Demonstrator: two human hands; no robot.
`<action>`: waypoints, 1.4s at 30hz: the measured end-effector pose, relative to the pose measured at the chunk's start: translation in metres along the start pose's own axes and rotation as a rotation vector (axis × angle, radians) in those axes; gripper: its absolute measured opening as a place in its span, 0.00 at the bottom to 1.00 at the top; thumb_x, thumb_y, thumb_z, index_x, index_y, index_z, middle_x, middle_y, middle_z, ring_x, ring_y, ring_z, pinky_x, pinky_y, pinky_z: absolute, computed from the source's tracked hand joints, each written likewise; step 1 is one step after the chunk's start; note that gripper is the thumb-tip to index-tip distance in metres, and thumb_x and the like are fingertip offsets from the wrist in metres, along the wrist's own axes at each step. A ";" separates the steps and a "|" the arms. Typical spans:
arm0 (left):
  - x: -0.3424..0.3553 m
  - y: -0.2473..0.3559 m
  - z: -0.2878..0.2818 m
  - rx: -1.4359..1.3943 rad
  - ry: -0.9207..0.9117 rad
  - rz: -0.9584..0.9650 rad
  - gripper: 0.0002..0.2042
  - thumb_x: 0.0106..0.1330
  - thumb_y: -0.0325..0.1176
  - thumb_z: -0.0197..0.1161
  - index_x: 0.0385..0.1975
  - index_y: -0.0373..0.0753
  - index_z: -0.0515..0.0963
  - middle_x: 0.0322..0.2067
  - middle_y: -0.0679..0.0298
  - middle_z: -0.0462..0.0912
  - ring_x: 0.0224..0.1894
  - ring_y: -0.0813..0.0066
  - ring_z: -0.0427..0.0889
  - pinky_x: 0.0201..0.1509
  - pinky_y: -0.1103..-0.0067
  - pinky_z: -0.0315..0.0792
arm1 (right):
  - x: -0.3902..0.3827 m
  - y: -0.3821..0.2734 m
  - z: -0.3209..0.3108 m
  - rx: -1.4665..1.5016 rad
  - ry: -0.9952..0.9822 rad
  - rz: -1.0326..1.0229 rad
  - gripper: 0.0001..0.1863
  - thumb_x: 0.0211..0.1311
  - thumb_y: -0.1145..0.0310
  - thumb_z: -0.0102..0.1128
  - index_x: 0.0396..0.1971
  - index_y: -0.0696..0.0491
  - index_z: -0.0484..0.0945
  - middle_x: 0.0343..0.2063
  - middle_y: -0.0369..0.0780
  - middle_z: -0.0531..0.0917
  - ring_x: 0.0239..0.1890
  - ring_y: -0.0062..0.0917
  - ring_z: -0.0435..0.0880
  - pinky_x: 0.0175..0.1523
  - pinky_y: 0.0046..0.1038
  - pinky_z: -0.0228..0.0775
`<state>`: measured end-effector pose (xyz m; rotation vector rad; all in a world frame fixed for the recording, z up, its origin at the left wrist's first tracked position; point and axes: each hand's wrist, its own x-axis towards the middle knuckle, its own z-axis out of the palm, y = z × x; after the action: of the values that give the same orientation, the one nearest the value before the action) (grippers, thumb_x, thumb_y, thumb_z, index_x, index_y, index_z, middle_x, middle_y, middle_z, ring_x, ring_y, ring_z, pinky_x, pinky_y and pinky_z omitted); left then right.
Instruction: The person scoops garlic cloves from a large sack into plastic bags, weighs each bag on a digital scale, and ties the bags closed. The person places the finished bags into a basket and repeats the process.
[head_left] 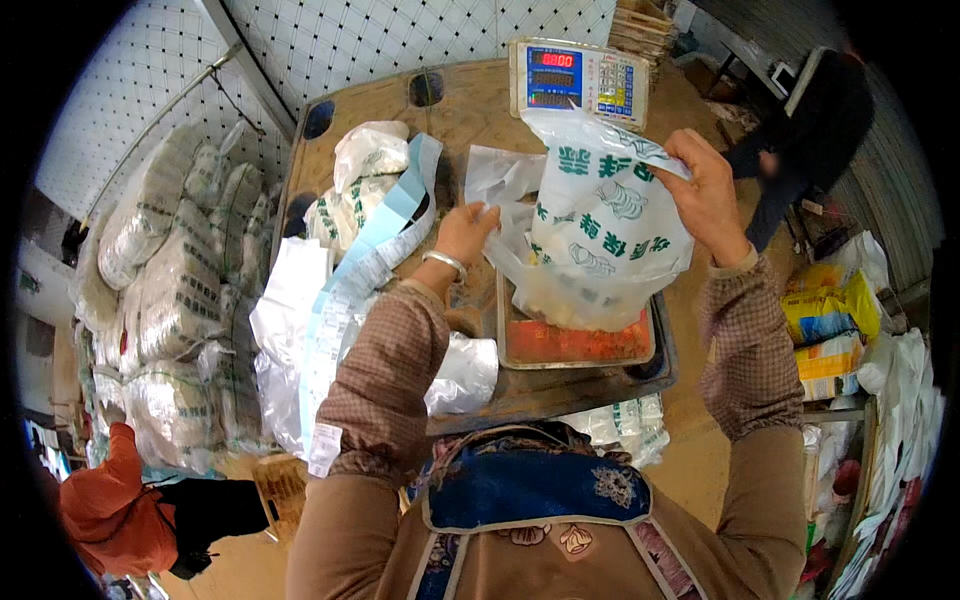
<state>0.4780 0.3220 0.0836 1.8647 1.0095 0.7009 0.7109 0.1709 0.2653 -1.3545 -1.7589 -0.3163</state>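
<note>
A white plastic bag [615, 215] with green print stands on the scale's red platform [575, 343], with something pale in its bottom that I cannot make out. My right hand [708, 190] grips the bag's upper right edge and keeps it raised. To the left of the bag, my left hand [465, 237] is closed on a sheet of clear plastic [505, 178]; whether this belongs to the same bag I cannot tell. Behind the bag is the scale's display panel [578, 82], lit with red digits.
Printed white bags [355, 195], a long light-blue label strip [385, 225] and clear plastic [463, 375] lie on the brown table [460, 95]. Stacked wrapped bundles [175, 300] fill the left side. One person [120, 510] is at lower left, another [815, 130] at upper right.
</note>
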 end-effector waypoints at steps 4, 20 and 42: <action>-0.016 -0.010 0.008 0.102 0.030 0.057 0.15 0.58 0.43 0.52 0.22 0.37 0.76 0.18 0.63 0.76 0.21 0.76 0.72 0.27 0.77 0.65 | -0.007 -0.006 -0.026 0.095 0.013 0.212 0.06 0.41 0.79 0.56 0.21 0.59 0.68 0.21 0.36 0.67 0.23 0.19 0.67 0.29 0.19 0.60; -0.061 0.101 -0.050 -0.170 0.147 0.712 0.49 0.36 0.41 0.71 0.57 0.30 0.47 0.57 0.46 0.50 0.60 0.58 0.49 0.62 0.70 0.45 | 0.038 -0.092 -0.079 0.267 0.120 -0.082 0.07 0.49 0.77 0.54 0.30 0.57 0.71 0.27 0.32 0.74 0.32 0.12 0.71 0.39 0.14 0.62; -0.194 -0.321 -0.450 0.485 0.911 -0.476 0.31 0.50 0.44 0.61 0.45 0.23 0.62 0.39 0.49 0.72 0.36 0.57 0.74 0.37 0.72 0.68 | -0.112 -0.060 0.066 0.343 -0.215 0.774 0.13 0.55 0.73 0.49 0.41 0.59 0.68 0.39 0.39 0.73 0.42 0.22 0.71 0.48 0.22 0.61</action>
<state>-0.0882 0.4405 -0.0094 1.5495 2.2818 1.1003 0.6301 0.1172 0.1599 -1.7217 -1.2384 0.5462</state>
